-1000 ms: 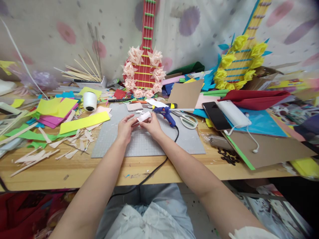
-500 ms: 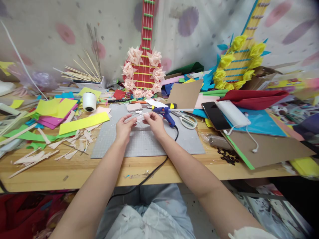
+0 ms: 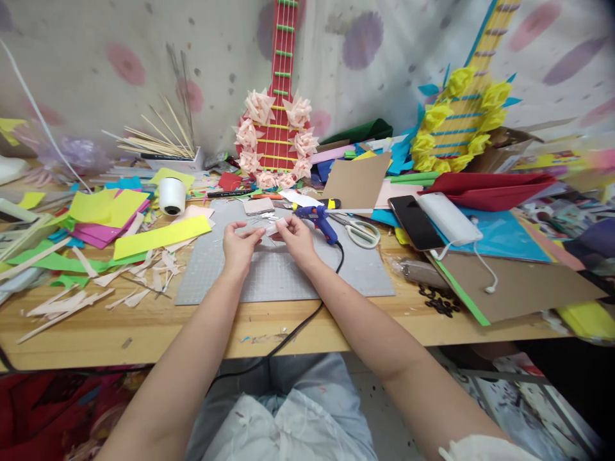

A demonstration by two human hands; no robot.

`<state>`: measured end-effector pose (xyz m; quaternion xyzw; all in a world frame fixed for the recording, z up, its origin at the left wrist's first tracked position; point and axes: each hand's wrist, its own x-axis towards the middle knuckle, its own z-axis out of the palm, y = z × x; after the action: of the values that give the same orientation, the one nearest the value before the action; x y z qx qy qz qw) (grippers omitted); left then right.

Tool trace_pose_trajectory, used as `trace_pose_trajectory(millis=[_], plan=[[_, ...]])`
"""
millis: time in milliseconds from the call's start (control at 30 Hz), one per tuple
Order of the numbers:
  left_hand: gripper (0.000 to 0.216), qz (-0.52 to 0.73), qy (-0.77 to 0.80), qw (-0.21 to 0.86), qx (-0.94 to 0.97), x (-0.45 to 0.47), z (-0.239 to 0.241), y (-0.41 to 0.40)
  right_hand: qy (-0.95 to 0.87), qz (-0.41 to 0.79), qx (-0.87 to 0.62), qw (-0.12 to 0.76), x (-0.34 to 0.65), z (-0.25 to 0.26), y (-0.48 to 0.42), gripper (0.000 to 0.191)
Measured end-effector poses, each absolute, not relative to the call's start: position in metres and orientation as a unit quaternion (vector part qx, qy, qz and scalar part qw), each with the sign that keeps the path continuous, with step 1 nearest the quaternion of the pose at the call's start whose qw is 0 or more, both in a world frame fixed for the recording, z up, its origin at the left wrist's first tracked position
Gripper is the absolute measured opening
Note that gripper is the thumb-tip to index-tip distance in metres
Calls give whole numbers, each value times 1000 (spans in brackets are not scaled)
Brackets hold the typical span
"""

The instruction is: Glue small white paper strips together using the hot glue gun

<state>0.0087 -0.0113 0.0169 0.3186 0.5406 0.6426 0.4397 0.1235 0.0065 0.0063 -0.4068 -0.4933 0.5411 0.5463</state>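
Between my two hands is a small pale piece of paper (image 3: 271, 228), held just above the grey cutting mat (image 3: 269, 278). My left hand (image 3: 241, 244) pinches its left end between thumb and fingers. At the right end, my right hand (image 3: 295, 237) grips it with bent fingers. The fingertips partly cover the piece. Right beside my right hand lies a blue glue gun (image 3: 318, 218), its black cord (image 3: 307, 319) running down over the table edge. Scissors (image 3: 362, 233) with pale handles rest farther right on the mat.
Paper scraps (image 3: 148, 272) and a yellow strip (image 3: 162, 235) lie at left, near a white round device (image 3: 172, 196). A red paper guitar (image 3: 278, 137) with pink flowers stands behind the mat. At right are a phone (image 3: 416, 223), a power bank (image 3: 450, 219) and cardboard (image 3: 519, 288).
My hands stay almost in the same place. The fingers have shifted slightly on the pale paper, and less of it shows now between them.
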Motion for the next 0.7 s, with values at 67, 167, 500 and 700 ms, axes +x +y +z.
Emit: trace_pose_trajectory(millis=[67, 167, 500, 700], plan=[[47, 642, 540, 436, 325, 9, 17, -11, -499, 540, -405, 544, 123, 6, 6, 26], [49, 641, 538, 433, 336, 8, 16, -12, -508, 533, -402, 545, 124, 6, 5, 23], [54, 628, 547, 426, 353, 8, 13, -10, -530, 512, -409, 538, 124, 13, -1, 20], [55, 632, 539, 395, 392, 8, 9, -9, -526, 513, -406, 543, 124, 12, 0, 20]])
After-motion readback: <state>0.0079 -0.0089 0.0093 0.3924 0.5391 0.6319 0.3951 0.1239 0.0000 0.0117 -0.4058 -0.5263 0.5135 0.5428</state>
